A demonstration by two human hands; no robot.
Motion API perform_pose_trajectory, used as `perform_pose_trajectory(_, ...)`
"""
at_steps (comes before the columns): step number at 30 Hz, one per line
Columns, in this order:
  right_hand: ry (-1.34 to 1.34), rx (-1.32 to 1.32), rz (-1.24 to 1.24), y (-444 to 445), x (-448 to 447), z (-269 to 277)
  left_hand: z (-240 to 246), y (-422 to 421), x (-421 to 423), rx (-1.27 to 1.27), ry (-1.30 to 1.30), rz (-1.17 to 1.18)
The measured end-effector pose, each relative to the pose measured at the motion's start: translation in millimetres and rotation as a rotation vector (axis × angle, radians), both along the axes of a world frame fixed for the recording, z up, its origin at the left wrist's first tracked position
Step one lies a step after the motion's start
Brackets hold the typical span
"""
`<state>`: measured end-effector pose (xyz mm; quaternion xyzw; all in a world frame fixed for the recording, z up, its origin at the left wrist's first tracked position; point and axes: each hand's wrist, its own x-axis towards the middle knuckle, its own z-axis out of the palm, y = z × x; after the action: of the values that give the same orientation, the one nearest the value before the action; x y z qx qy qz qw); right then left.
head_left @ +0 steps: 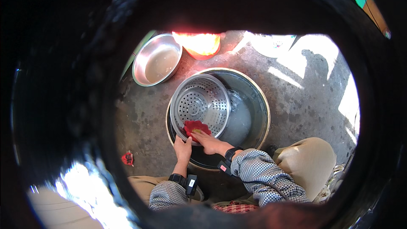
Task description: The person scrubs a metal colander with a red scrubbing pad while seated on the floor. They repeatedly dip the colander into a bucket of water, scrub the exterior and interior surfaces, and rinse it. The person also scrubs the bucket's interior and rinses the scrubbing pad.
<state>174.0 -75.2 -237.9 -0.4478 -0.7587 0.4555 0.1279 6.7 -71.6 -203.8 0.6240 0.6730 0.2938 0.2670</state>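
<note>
A perforated metal colander (208,97) is tilted over a wide round tub (266,111) of cloudy water. My left hand (182,150) grips the colander's near rim, with the thumb on the edge. My right hand (208,143) presses a red flower-shaped scrubbing cloth (196,126) with a yellowish centre against the inner wall, close to that rim. The fingers lie over part of the cloth, and its underside is hidden. Suds float on the water (240,121) to the right of the colander.
A metal basin (178,55) with murky water stands at the far left. Beyond the tub are a red container (206,51) and a white container (272,45), both cut off. A crumpled red wrapper (127,158) lies on the wet-spotted concrete floor (295,111). My knee (308,162) is at right.
</note>
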Motion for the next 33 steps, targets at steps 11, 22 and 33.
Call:
perform_pose_trajectory(11, -0.531, 0.084, -0.182, -17, 38, -20, 49, 5, 23, -0.275, -0.773, 0.207)
perform_pose_trajectory(22, -0.368, 0.054, -0.009, -22, 29, -5, 52, 20, 7, 0.155, -0.201, 0.056)
perform_pose_trajectory(33, -0.047, -0.151, -0.169, -17, -20, 17, 45, -11, 31, 0.020, -0.076, 0.162)
